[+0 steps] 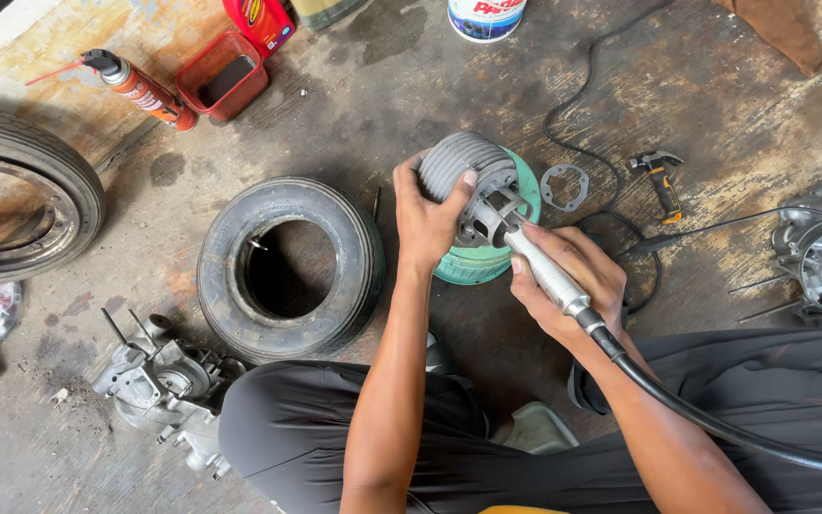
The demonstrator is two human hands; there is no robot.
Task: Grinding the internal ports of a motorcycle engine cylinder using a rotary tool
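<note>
Standing right over this, and the person is squatting on the concrete floor (354, 86), black trousers nearest me. The right hand (573, 281) has its grip closed around a slim metal grinder handpiece (539, 266), with a black flexible hose (715, 424) trailing off to the right across the leg. The tool's tip goes into the open end of a grey finned cylinder (468, 181), which the left hand (430, 224) clamps from the side, thumb up on the fins. The cylinder rests tilted on a green round base (487, 262), not flat.

Risk as I see it: with the cylinder only hand-held and tilted, the tip could snag, kick and gouge the inside, or jump toward that left thumb. The hose dragging on the knee could tug the tool off line too.

Just left is a small tyre (287, 266) lying flat, an engine casing (159, 385) near it. Further out are a gasket (563, 186), a hammer (660, 181), a spray can (140, 88) and a red tub (224, 74).
</note>
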